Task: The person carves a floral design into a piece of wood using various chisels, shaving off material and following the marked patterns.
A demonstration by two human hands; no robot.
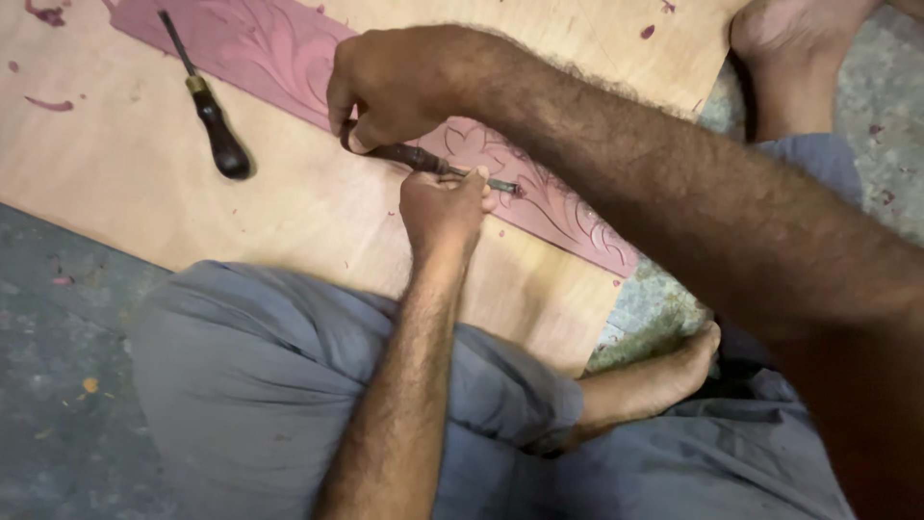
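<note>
Right hand (399,87) wrapped tight round the dark handle of a chisel (438,164) — grip closed, knuckles up, handle end hidden in the fist. Left hand (443,207) just below it, fingers pinched shut on the chisel shaft near the blade, thumb on top. Blade tip touches the strip (289,58), a long pinkish-red band with scroll and leaf carving, lying diagonally across the board (125,164).

The two hands almost meet over the tool; the right forearm crosses the strip's lower-right stretch and hides part of the carving there.

Second chisel (212,111) lies loose on the board to the left, dark rounded handle toward the viewer, thin shaft pointing up-left, its tip over the strip's far end. Well apart from both hands.

Pink chips (48,103) scattered on the board's upper left and near the top edge.

Person sits on the floor (58,318) in grey trousers (260,385), one knee against the board's near edge — bare foot (688,351) by the board's lower-right corner, another foot (789,39) at its upper right.
</note>
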